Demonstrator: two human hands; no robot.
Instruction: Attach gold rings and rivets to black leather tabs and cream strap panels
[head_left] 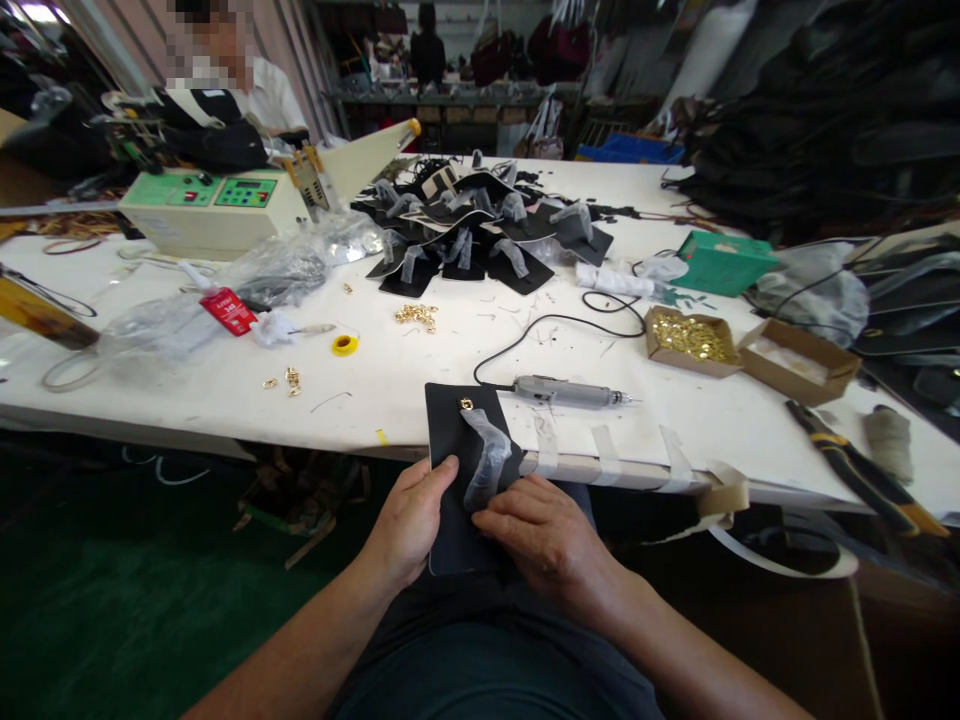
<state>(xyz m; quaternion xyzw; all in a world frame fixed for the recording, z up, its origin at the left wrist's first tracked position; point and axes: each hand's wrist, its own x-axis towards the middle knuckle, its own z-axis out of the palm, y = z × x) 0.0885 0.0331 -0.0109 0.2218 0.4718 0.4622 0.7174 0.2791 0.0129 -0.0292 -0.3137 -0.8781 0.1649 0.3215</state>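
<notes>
A black flat panel (pixel 450 530) with a plastic-wrapped strip (pixel 491 455) and a small gold metal fitting (pixel 466 404) on it is held over the table's front edge. My left hand (pixel 412 510) grips its left edge, thumb on top. My right hand (pixel 544 525) closes on its lower right side, fingertips beside the wrapped strip; the fingers underneath are hidden. Just beyond the panel lies a grey electric screwdriver (pixel 566 391) with a black cord. Small gold pieces (pixel 292 380) lie to the left, with a larger heap of gold fittings (pixel 416 317) farther back.
Similar black panels (pixel 480 230) are piled mid-table. Boxes of gold parts (pixel 690 338) and pliers (pixel 862 465) lie right. A red glue bottle (pixel 227 311), yellow tape roll (pixel 344 345) and green-panelled machine (pixel 217 205) stand left, near another person (pixel 274 95).
</notes>
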